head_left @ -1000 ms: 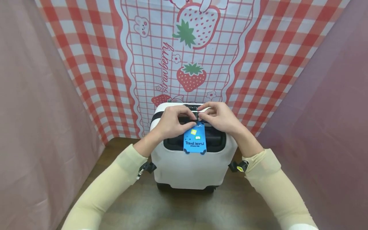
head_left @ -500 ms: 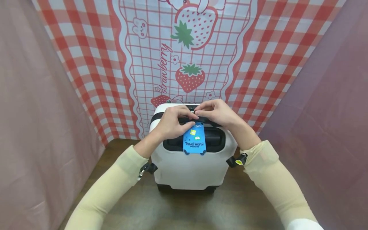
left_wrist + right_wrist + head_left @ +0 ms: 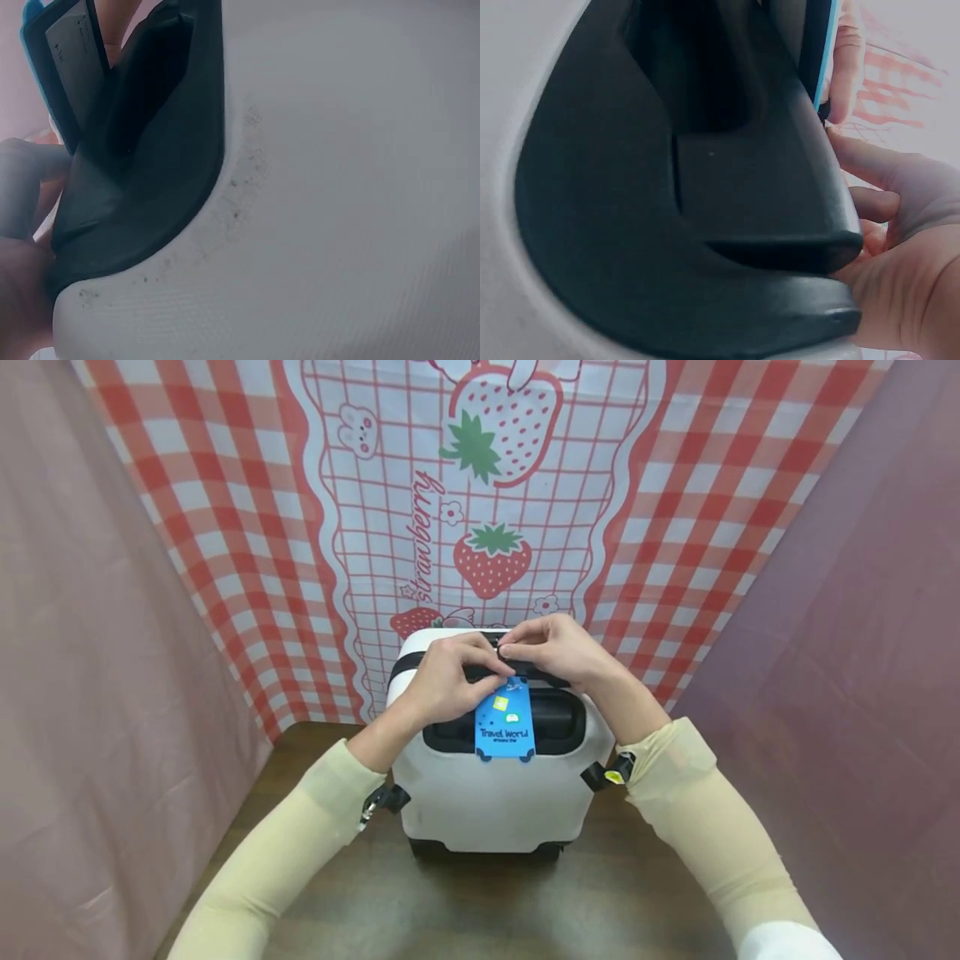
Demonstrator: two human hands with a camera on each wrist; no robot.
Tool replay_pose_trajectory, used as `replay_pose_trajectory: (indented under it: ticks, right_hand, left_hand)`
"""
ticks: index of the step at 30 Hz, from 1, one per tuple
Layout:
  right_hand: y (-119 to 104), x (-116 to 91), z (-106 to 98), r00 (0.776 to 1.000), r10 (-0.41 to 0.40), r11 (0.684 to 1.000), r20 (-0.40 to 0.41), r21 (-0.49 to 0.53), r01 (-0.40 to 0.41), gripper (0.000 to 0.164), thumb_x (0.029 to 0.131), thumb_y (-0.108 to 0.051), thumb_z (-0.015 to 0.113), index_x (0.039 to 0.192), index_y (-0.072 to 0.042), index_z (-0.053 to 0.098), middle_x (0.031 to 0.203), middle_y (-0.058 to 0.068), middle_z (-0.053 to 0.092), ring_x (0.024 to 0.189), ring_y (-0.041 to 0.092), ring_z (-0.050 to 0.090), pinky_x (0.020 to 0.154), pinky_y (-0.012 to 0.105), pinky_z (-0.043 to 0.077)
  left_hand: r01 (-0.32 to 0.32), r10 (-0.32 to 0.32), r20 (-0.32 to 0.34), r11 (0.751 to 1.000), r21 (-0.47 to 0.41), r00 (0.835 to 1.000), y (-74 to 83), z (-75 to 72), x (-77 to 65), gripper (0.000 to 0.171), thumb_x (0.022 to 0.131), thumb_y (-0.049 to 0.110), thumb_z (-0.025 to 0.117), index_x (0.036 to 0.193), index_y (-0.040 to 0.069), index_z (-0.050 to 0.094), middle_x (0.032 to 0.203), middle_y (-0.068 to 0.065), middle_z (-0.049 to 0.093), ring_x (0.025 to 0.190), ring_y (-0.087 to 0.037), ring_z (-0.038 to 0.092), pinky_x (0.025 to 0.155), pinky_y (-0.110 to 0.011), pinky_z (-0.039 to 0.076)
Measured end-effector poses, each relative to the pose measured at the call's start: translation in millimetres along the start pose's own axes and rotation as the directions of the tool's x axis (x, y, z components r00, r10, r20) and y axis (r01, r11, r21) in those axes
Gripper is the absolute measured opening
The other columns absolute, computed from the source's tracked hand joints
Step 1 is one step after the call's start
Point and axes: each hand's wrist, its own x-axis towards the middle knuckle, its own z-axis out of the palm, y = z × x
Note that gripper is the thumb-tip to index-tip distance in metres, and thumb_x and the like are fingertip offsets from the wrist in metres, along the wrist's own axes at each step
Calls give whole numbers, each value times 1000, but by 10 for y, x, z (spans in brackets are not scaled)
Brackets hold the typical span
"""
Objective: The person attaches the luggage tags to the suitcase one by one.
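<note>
A white suitcase (image 3: 498,802) stands upright with a black handle recess (image 3: 558,722) toward me. A blue luggage tag (image 3: 504,727), printed "Travel World", hangs flat over that recess. My left hand (image 3: 453,677) pinches the tag at its top edge between thumb and fingers. Just beyond it, my right hand (image 3: 558,650) pinches a thin dark strap, mostly hidden by the fingertips, above the tag. In the left wrist view the tag (image 3: 75,71) juts out from the recess. The right wrist view has the right hand (image 3: 922,240) behind the handle (image 3: 772,180), fingertips close to the tag's edge.
The suitcase stands on a brown wooden surface (image 3: 480,910). Close behind it hangs a red-and-white strawberry curtain (image 3: 491,510). Pink drapes flank both sides, the left drape (image 3: 112,652) and the right drape (image 3: 840,677).
My right hand has moved slightly up and left, drawing the strap with it past the left fingertips. The left hand keeps its pinch on the tag, and the suitcase stays put.
</note>
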Motion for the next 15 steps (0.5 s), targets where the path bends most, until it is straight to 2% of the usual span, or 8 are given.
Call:
replay_pose_trajectory:
  ticks: [5, 12, 15]
  right_hand:
    - [18, -13, 0, 999, 20, 1000, -47, -5, -21, 29, 101, -30, 74, 121, -9, 78, 120, 12, 78, 112, 27, 58, 94, 38, 49]
    - [59, -51, -22, 995, -11, 1000, -95, -23, 9, 29, 101, -30, 73, 121, -9, 77, 118, 14, 76, 117, 28, 64, 104, 46, 52]
    - [74, -86, -1, 991, -47, 999, -124, -12, 46, 27, 102, -28, 73, 121, -8, 76, 116, 14, 75, 114, 27, 67, 104, 44, 53]
  left_hand:
    - [1, -1, -45, 1000, -17, 999, -24, 13, -16, 16, 92, 15, 83, 108, 12, 86, 105, -4, 80, 103, -18, 74, 96, -35, 62]
    - [34, -41, -110, 997, -68, 993, -27, 26, -46, 18, 89, 15, 86, 105, 8, 84, 102, -7, 83, 100, -20, 80, 95, -34, 64]
    - [56, -64, -120, 996, -65, 991, -38, 32, -53, 18, 88, 17, 87, 103, 8, 84, 99, -6, 84, 96, -19, 80, 93, -35, 64]
